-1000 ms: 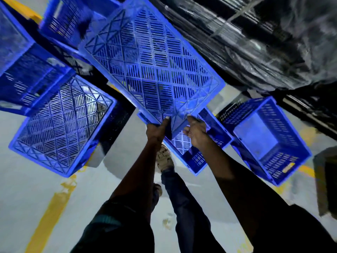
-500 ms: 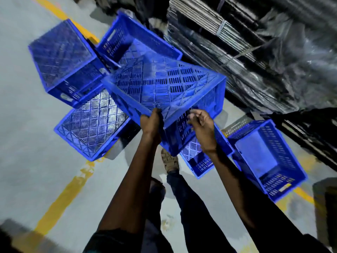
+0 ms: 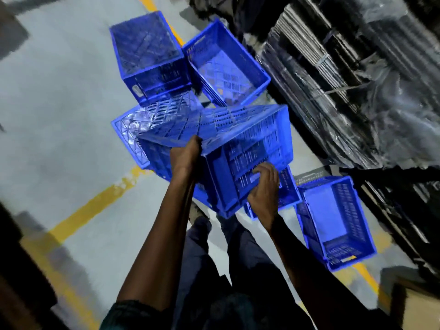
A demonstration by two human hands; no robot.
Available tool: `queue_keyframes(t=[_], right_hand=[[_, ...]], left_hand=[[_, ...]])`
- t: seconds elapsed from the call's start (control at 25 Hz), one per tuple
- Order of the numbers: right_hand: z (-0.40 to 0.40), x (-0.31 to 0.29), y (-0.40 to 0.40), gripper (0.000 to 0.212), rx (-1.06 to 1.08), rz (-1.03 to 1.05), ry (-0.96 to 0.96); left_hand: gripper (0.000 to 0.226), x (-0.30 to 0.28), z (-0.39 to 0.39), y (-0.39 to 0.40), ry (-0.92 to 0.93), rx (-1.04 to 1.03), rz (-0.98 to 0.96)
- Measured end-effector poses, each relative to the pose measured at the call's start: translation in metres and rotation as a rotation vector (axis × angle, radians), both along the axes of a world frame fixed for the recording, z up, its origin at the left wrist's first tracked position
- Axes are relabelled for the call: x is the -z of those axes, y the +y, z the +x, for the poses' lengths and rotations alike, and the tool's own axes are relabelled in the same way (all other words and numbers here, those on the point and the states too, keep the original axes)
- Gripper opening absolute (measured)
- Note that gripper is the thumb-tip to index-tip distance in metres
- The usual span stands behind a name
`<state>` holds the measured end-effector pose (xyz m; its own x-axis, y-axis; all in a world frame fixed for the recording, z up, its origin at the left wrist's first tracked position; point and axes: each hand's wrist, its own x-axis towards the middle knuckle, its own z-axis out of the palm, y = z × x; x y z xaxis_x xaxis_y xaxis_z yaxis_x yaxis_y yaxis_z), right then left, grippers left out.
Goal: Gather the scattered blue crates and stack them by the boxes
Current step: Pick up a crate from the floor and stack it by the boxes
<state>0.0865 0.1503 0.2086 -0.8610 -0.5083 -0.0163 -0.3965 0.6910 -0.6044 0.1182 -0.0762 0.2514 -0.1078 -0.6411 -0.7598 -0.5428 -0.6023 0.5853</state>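
While both the left hand (image 3: 187,160) and right hand (image 3: 263,189) grip the blurred overturned crate (image 3: 238,148), it hides the feet.

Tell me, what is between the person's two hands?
In the head view, a blue crate, bottom up: the left hand grips its near corner and the right hand holds its slotted side wall.
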Motion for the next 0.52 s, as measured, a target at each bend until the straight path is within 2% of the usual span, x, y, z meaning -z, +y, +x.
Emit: queue_keyframes(t=[0.08, 0.16, 0.24, 0.32, 0.36, 0.44, 0.52], right_hand=[[0.015, -0.012, -0.002, 0.042, -0.050, -0.001, 0.048], [0.031, -0.022, -0.002, 0.035, -0.146, -0.065, -0.028], [0.042, -0.028, 0.000, 0.046, -0.320, -0.017, -0.074], [0.046, -0.032, -0.006, 0.063, -0.519, 0.134, -0.018], [0.043, -0.035, -0.015, 0.064, -0.587, 0.215, 0.030], [0.043, -0.043, -0.044, 0.049, -0.684, 0.325, 0.126], [0.047, -0.052, -0.068, 0.036, -0.738, 0.296, 0.165]], left_hand=[[0.032, -0.010, 0.030, -0.011, -0.010, -0.010, 0.013], [0.039, -0.019, 0.058, -0.027, 0.005, -0.057, 0.043], [0.041, -0.028, 0.082, -0.039, 0.034, -0.114, 0.058], [0.037, -0.039, 0.100, -0.045, 0.082, -0.194, 0.044], [0.035, -0.045, 0.107, -0.046, 0.081, -0.215, 0.036], [0.037, -0.055, 0.124, -0.053, 0.062, -0.226, 0.008], [0.036, -0.065, 0.140, -0.067, 0.038, -0.190, -0.006]])
